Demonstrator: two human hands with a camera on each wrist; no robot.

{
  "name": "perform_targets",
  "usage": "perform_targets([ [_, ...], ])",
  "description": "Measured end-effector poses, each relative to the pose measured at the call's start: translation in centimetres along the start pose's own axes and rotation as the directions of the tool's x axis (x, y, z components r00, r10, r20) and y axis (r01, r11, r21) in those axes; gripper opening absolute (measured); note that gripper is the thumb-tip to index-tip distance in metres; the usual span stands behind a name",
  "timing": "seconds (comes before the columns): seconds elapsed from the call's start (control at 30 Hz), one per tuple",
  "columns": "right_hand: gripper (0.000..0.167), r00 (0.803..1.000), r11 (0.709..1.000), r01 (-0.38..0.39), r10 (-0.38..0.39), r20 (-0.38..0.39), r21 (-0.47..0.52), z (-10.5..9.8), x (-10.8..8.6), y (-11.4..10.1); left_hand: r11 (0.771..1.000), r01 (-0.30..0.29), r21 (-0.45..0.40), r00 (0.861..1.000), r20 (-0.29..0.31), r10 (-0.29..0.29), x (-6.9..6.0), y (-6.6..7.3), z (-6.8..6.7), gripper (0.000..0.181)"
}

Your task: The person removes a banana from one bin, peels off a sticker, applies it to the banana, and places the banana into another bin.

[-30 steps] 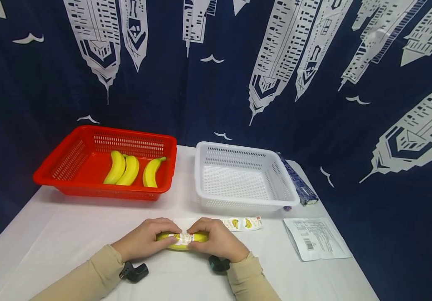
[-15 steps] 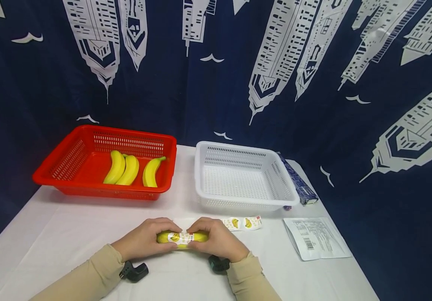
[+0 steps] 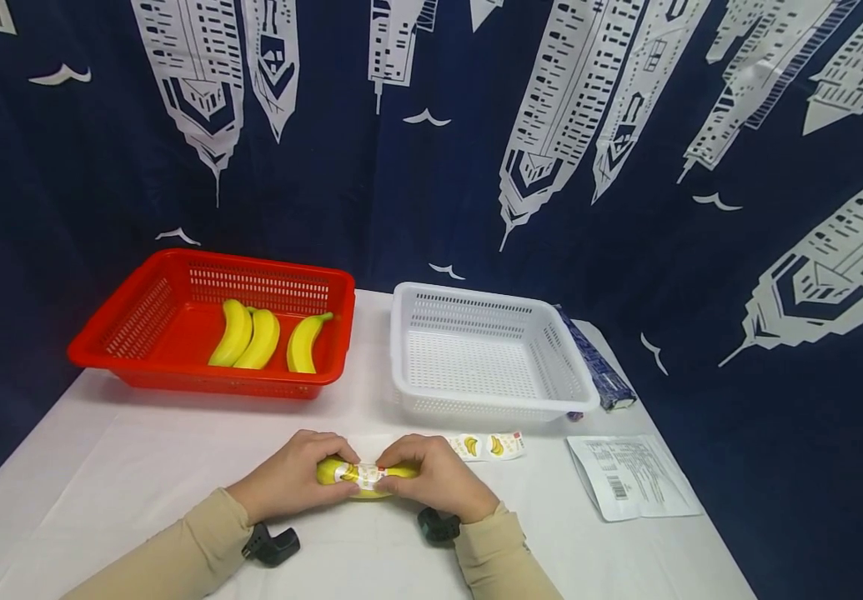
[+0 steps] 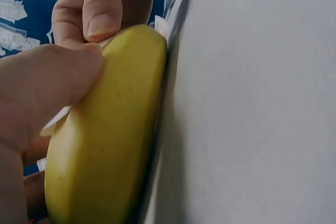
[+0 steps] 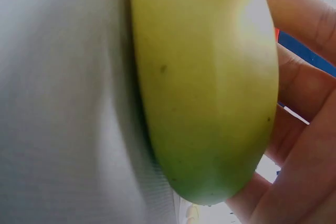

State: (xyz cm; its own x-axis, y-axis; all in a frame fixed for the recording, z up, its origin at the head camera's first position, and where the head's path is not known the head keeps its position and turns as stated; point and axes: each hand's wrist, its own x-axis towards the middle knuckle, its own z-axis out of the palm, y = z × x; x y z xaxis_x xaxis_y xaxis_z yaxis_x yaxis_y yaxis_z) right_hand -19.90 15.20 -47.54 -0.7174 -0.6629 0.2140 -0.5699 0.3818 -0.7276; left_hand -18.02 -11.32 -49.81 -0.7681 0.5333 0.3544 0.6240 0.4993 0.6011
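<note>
A yellow banana [image 3: 328, 471] lies on the white table between my two hands in the head view. A white sticker with a banana picture [image 3: 363, 475] wraps across its upper side. My left hand [image 3: 288, 475] grips the left part, and its thumb lies along the near side by the sticker. From the right, my right hand [image 3: 442, 475] holds the other part, fingertips at the sticker's right edge. In the left wrist view, the banana [image 4: 105, 140] hides part of the fingers. The right wrist view shows the plain underside of the banana [image 5: 205, 87] against the cloth.
A red basket [image 3: 213, 382] with three bananas [image 3: 254, 342] stands at the back left. Right of it is a white basket [image 3: 491, 408]. A strip of stickers [image 3: 487, 447], a white pouch [image 3: 634, 479] and a dark blue box [image 3: 599, 367] lie on the right.
The left thumb has slid off the sticker's left end, so the banana picture now shows. The left hand has shifted very slightly on the banana; the right hand has hardly moved.
</note>
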Motion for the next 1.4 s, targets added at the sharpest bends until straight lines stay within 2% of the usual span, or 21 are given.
perform_targets([
  [0.2, 0.018, 1.0, 1.0, -0.004, 0.004, 0.004, 0.001, -0.2, -0.1, -0.2, 0.998, -0.069, -0.008, 0.998, 0.009, 0.069, 0.0, -0.4, -0.6, 0.022],
  [0.43, 0.02, 1.0, 1.0, -0.02, 0.019, 0.015, 0.012, -0.3, -0.1, -0.1, 0.994, -0.057, -0.094, 0.997, 0.039, 0.061, -0.2, -0.6, -1.4, 0.02],
  [0.73, 0.021, 1.0, 1.0, -0.014, 0.013, 0.016, 0.011, -0.3, -0.1, 0.0, 0.992, -0.048, -0.114, 0.998, 0.025, 0.052, -0.3, -0.8, -1.5, 0.021],
  [0.87, 0.02, 1.0, 1.0, -0.013, 0.013, 0.016, 0.015, -0.1, -0.1, 0.1, 0.992, -0.11, -0.057, 0.993, -0.045, 0.108, -0.4, -0.8, -1.3, 0.021],
  [0.97, 0.02, 1.0, 1.0, -0.012, 0.011, 0.015, 0.017, -0.1, -0.1, 0.1, 0.984, -0.179, -0.006, 0.979, -0.103, 0.178, -0.4, -0.9, -1.2, 0.025],
  [1.13, 0.021, 1.0, 1.0, -0.01, 0.01, 0.012, 0.019, -0.2, -0.1, 0.1, 0.965, -0.263, 0.0, 0.958, -0.118, 0.261, -0.3, -1.0, -1.3, 0.026],
  [1.23, 0.021, 1.0, 1.0, -0.011, 0.011, 0.011, 0.02, -0.2, -0.1, 0.2, 0.961, -0.277, 0.004, 0.955, -0.113, 0.276, -0.3, -1.0, -1.4, 0.024],
  [1.4, 0.021, 1.0, 1.0, -0.018, 0.017, 0.013, 0.019, -0.2, -0.2, 0.2, 0.964, -0.267, 0.006, 0.958, -0.108, 0.266, -0.3, -0.9, -1.4, 0.025],
])
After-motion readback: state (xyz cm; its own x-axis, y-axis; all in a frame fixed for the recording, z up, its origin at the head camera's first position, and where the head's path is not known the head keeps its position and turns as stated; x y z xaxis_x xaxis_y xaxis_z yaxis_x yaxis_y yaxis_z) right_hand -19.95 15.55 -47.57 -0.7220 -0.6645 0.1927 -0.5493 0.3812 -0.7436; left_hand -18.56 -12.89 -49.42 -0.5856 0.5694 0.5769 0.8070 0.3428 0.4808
